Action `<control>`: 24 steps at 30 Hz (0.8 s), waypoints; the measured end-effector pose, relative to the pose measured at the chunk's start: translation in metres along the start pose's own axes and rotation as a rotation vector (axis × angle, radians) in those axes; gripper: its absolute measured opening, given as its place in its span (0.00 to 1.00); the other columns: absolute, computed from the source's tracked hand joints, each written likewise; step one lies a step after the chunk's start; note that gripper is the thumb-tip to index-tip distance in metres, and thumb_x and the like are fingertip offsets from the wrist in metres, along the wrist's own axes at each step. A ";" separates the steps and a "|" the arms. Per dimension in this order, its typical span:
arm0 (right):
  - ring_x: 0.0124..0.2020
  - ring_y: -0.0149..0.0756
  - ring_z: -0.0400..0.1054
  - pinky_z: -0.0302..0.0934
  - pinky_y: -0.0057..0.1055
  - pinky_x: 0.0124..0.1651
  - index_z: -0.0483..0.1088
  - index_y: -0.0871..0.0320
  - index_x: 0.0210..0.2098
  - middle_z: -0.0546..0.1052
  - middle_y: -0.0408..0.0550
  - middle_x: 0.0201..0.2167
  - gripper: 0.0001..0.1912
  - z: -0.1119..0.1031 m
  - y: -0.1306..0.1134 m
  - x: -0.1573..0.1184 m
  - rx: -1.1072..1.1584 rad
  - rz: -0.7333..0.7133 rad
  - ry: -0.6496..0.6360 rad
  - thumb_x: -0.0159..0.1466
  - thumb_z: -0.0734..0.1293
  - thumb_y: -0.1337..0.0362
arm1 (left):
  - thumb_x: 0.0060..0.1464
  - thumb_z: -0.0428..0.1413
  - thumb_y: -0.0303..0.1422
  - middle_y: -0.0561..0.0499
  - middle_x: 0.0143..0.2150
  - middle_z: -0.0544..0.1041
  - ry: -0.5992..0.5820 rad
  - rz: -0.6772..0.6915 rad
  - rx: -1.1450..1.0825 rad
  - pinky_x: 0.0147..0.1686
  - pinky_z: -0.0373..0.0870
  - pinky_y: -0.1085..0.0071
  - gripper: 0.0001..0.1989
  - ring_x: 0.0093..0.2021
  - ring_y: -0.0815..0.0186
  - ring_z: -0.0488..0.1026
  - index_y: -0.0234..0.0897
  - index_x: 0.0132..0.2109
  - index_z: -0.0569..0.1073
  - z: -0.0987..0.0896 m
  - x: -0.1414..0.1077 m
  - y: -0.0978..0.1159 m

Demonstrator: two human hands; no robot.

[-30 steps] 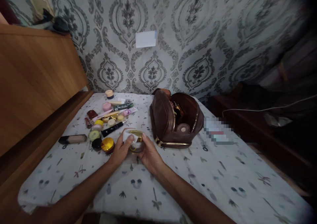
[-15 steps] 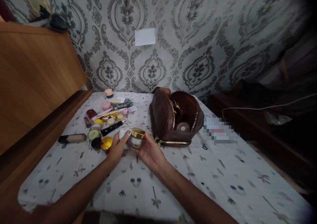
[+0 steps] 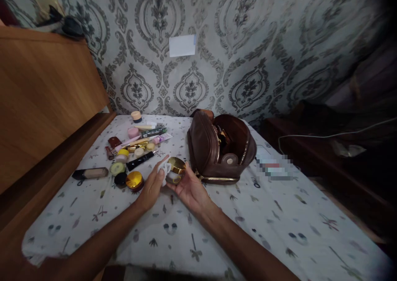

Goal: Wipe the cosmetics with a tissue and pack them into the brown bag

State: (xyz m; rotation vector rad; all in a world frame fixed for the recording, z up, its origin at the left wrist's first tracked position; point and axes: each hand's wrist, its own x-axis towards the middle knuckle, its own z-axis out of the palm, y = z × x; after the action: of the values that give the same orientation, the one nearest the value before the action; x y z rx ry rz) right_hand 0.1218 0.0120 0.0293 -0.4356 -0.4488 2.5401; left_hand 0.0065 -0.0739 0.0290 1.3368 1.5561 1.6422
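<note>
A gold-lidded cosmetic jar (image 3: 176, 166) is held tilted above the table, its lower part clear or greyish with a yellow mark. My right hand (image 3: 192, 190) is closed around its right side and underside. In my left hand (image 3: 151, 191) is a crumpled white wipe (image 3: 164, 171), pressed near the jar's left side; whether it touches the jar I cannot tell. Left of the hands stand an amber jar with a gold lid (image 3: 134, 181), a black round lid or pot (image 3: 120, 179) and a pale green jar (image 3: 118, 168). A black tube (image 3: 141, 160) lies just behind them.
An open brown leather bag (image 3: 203, 144) with gold zips stands right of the hands. Several tubes, brushes and small pots, among them a pink pot (image 3: 133, 132), lie at the back left. A foundation bottle (image 3: 93, 173) rests near the wooden cabinet (image 3: 49, 86). A blurred-out item (image 3: 274, 167) lies at right.
The jar has tipped, its lid turning more toward me, and has shifted slightly right. My left hand has moved right with the wipe, which now shows more.
</note>
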 end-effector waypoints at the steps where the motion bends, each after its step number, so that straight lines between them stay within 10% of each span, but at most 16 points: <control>1: 0.39 0.36 0.77 0.72 0.39 0.44 0.74 0.55 0.44 0.82 0.46 0.41 0.13 0.000 0.000 0.000 -0.001 0.014 -0.010 0.65 0.69 0.55 | 0.65 0.44 0.48 0.42 0.67 0.66 0.004 -0.013 0.009 0.70 0.46 0.58 0.28 0.70 0.58 0.56 0.37 0.64 0.66 0.000 0.000 0.001; 16: 0.21 0.31 0.70 0.65 0.25 0.21 0.73 0.59 0.39 0.79 0.44 0.27 0.16 -0.006 0.001 0.001 -0.244 0.154 -0.076 0.65 0.66 0.51 | 0.49 0.65 0.43 0.46 0.49 0.76 -0.227 -0.104 -0.126 0.48 0.72 0.64 0.31 0.48 0.57 0.74 0.39 0.57 0.68 -0.010 -0.001 0.004; 24: 0.23 0.29 0.70 0.64 0.23 0.24 0.74 0.58 0.40 0.79 0.43 0.28 0.20 0.002 0.004 -0.004 -0.225 0.139 -0.096 0.63 0.67 0.46 | 0.46 0.66 0.44 0.53 0.36 0.74 -0.082 -0.118 -0.081 0.34 0.70 0.71 0.24 0.35 0.64 0.72 0.40 0.46 0.67 -0.003 0.001 0.010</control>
State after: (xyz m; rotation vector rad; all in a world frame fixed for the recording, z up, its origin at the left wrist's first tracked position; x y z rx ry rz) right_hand 0.1223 0.0057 0.0305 -0.4405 -0.7695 2.6638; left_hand 0.0055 -0.0766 0.0391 1.2304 1.4760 1.5423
